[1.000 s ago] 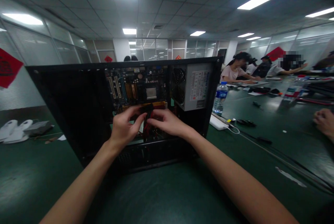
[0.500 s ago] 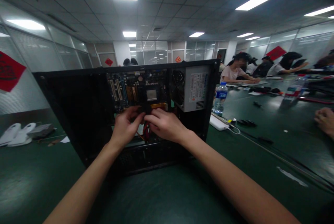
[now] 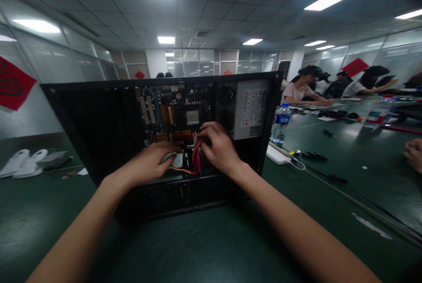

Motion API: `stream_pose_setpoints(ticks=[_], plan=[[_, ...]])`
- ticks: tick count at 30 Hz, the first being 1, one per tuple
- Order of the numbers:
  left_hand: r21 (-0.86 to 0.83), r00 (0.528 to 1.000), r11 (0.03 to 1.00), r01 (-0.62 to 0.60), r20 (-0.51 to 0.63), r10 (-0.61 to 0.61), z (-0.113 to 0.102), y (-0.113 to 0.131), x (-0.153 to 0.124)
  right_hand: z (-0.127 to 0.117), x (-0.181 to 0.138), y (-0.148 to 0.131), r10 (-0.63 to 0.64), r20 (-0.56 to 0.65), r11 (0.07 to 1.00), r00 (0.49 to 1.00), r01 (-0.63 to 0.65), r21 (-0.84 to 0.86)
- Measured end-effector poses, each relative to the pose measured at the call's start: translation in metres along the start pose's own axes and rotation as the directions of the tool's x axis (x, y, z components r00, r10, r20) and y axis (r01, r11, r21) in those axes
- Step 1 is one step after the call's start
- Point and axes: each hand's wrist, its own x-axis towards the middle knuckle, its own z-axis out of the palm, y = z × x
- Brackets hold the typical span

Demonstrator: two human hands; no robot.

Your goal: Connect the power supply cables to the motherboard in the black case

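Observation:
An open black computer case [image 3: 99, 120] stands on the green table, its motherboard [image 3: 171, 109] and grey power supply [image 3: 250, 107] showing. My left hand [image 3: 150, 162] lies low inside the case, fingers stretched flat over a pale part beside the cables. A bundle of red and yellow cables [image 3: 195, 160] runs between my hands. My right hand [image 3: 219, 146] is curled at the top of that bundle, just left of the power supply; its fingertips are hidden among the wires.
A water bottle [image 3: 280, 124] and a white power strip [image 3: 277, 153] stand right of the case. Black cables and small tools lie across the green table [image 3: 329, 195]. Several people sit at the far right; another person's hand [image 3: 413, 153] rests at the right edge. White objects [image 3: 20, 164] lie far left.
My hands have parted: the left dropped lower and flattened out, the right moved up and right toward the power supply. The red cables now show between them.

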Motion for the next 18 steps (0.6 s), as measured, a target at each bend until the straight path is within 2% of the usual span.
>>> stream_pose_setpoints(ticks=[3,6,9,13,18], plan=[[-0.003,0.999,1.000,0.001,0.049,0.000,-0.009,0.003,-0.005,0.005,-0.001,0.010,0.179,0.053,0.979,0.982,-0.183,0.087],[-0.013,0.999,1.000,0.003,0.038,-0.002,-0.011,0.009,-0.004,0.008,-0.002,0.014,0.269,0.086,0.959,0.959,-0.275,0.070],[0.022,1.000,1.000,-0.008,0.008,0.008,-0.005,0.007,0.000,0.007,-0.001,0.011,0.308,0.164,0.950,0.937,-0.311,-0.006],[0.014,0.992,1.000,0.009,-0.128,-0.007,0.009,-0.007,0.005,0.005,0.003,0.006,0.355,0.249,0.935,0.901,-0.343,-0.092],[0.042,0.979,0.997,0.072,-0.192,-0.063,0.017,-0.021,0.004,0.003,0.003,-0.001,0.364,0.351,0.929,0.863,-0.307,-0.209]])
